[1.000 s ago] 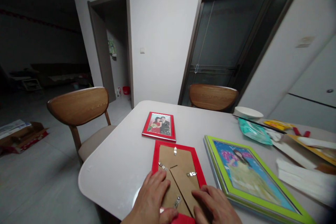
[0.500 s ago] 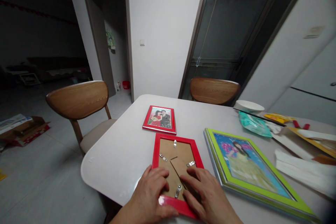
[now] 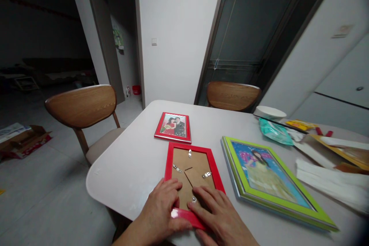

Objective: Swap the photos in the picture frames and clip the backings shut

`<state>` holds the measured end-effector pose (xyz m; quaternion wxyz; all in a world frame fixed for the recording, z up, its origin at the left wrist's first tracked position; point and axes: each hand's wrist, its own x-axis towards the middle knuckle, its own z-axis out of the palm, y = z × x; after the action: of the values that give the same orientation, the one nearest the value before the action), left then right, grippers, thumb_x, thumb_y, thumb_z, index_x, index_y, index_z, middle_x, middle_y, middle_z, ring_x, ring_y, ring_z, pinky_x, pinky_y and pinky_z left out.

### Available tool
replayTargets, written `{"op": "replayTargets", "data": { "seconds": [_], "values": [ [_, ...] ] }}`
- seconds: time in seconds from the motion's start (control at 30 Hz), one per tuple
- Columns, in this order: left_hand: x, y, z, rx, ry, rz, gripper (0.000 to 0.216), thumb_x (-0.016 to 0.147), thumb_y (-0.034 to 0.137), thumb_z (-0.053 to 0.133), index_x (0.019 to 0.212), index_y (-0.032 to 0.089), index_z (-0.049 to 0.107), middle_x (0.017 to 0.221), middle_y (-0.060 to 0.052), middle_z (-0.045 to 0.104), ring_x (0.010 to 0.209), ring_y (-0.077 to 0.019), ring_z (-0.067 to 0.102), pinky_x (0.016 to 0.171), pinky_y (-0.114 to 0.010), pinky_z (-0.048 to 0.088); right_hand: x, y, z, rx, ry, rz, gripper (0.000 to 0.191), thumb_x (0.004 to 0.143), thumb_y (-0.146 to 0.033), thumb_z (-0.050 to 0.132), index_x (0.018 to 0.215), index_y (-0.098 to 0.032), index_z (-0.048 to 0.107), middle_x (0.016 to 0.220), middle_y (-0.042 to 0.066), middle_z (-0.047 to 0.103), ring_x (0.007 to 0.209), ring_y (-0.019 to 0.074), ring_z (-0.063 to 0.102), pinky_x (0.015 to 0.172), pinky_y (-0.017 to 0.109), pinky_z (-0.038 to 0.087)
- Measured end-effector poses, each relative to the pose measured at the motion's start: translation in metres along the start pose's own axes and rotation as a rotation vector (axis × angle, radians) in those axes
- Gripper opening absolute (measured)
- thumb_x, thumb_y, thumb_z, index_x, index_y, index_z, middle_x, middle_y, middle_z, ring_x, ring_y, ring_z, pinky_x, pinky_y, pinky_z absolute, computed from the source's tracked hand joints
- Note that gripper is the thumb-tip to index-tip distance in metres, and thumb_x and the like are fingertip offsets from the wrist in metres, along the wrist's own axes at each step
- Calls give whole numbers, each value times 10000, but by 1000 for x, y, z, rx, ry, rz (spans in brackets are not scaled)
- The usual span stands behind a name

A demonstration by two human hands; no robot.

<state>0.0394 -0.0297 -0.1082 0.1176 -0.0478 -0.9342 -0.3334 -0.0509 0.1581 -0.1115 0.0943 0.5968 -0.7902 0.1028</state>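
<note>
A red picture frame lies face down on the white table, its brown backing board and small metal clips facing up. My left hand grips the frame's near left corner, thumb curled over the red edge and fingers lying on the backing. My right hand rests flat on the backing's near right part, fingers spread, fingertips by the lower metal clip. A smaller red frame with a photo of two people lies face up just beyond.
A large green frame with a picture of a figure lies to the right. Farther right sit a teal packet, a white bowl, paper strips and clutter. Two wooden chairs stand at the table's left and far sides.
The view has tilted so the whole red frame shows. My right hand has slid left across the backing toward the lower clip; my left thumb now hooks over the frame's near edge.
</note>
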Motion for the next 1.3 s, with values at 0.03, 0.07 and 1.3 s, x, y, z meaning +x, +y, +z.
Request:
{"op": "replayTargets", "data": {
  "seconds": [0.03,0.07,1.3],
  "values": [
    [0,0,0,-1,-2,3,343,504,405,743,681,180,557,1129,-86,549,1082,-232,445,949,-384,283,1,-1,-1,9,1,2,417,726,-366,482,1142,-333,459,1223,62,441,1088,262,385,844,424,327],
    [0,0,-1,-2,-2,5,341,507,405,742,682,178,557,1128,-87,550,1081,-232,446,950,-385,283,2,-2,-2,24,1,4,399,726,-360,482,1125,-336,473,1214,57,446,1083,255,387,845,418,327],
    [1,-1,0,-75,45,-27,346,396,264,799,622,171,554,1051,-95,592,1025,-240,489,918,-354,331,75,-6,-5,201,31,382,293,804,-210,354,1008,-191,562,991,82,544,904,173,467,783,291,357]
  ]
}}
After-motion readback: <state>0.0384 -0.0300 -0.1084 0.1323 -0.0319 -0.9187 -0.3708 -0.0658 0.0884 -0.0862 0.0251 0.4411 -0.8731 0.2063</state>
